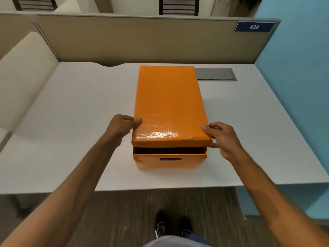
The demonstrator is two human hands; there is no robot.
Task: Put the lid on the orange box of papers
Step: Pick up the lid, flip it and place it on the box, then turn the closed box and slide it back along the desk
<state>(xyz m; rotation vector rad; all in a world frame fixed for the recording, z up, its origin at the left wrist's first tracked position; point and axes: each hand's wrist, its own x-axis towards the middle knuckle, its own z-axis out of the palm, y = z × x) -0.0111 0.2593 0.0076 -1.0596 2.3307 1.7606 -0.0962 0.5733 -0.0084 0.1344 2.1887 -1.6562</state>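
The left hand (122, 126) grips the near left corner of the lid (170, 107), thumb lying on the glossy top and the other fingers curled down along the side edge. The right hand (223, 139) grips the near right corner the same way, thumb on top and a fingertip showing under the rim. Between the two hands the lid is orange and long, running away from them toward the partition (142, 40). Its near end is held raised, tilted up off the box (170, 160), so a dark gap shows between the rim and the box's front wall just below the hands; whether the far end rests on the box cannot be told. What lies inside the box is lost in that dark gap. The box is orange too, with a small dark label slot on its front, and it stands on the white desk (71, 122) directly under the lid. Beyond the right hand, past the lid's far right corner, a grey panel (215, 74) is set in the desk. Farther up on that side a blue plate (254, 26) reads 438.
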